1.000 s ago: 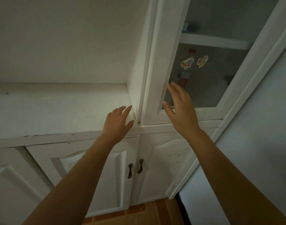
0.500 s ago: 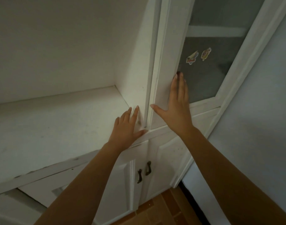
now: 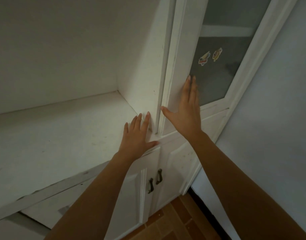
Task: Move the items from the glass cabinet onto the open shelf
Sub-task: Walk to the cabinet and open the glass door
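A: Nearest the glass cabinet door [image 3: 216,70]?
B: Below it, two dark handles [image 3: 154,181]. Left of its frame, the left hand [image 3: 137,137] lies flat and empty on the open shelf [image 3: 53,132].
A: And the right hand [image 3: 185,111]?
B: Spread flat against the door frame, gripping nothing. Behind the glass, two stickers [image 3: 210,56]; items inside too blurred to tell.

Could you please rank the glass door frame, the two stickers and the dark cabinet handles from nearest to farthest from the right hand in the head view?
1. Glass door frame: under the right hand.
2. Stickers: on the glass, above the fingers.
3. Dark cabinet handles: below, on the lower doors.
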Action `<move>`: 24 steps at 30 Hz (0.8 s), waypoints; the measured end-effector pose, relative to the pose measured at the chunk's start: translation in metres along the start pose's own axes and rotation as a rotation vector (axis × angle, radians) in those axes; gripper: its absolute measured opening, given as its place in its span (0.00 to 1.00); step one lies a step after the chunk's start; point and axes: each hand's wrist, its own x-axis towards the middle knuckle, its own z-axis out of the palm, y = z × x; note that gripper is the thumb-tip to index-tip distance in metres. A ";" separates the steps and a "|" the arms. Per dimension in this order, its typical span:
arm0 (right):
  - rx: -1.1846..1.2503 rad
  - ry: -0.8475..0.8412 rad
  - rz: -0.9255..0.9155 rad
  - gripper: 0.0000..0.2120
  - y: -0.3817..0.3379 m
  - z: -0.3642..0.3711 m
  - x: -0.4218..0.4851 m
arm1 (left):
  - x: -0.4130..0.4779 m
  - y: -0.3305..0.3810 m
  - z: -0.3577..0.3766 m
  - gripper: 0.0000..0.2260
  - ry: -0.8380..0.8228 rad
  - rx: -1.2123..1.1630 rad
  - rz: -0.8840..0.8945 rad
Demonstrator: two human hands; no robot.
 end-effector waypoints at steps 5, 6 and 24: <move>-0.044 0.014 -0.007 0.50 -0.002 -0.001 -0.001 | 0.001 -0.003 0.002 0.45 0.001 -0.006 0.001; -0.053 0.018 -0.016 0.49 -0.003 0.000 -0.002 | 0.001 -0.003 0.002 0.45 0.001 -0.008 -0.003; -0.047 0.051 -0.209 0.36 -0.001 -0.012 -0.020 | 0.001 -0.005 0.001 0.45 0.009 -0.013 -0.005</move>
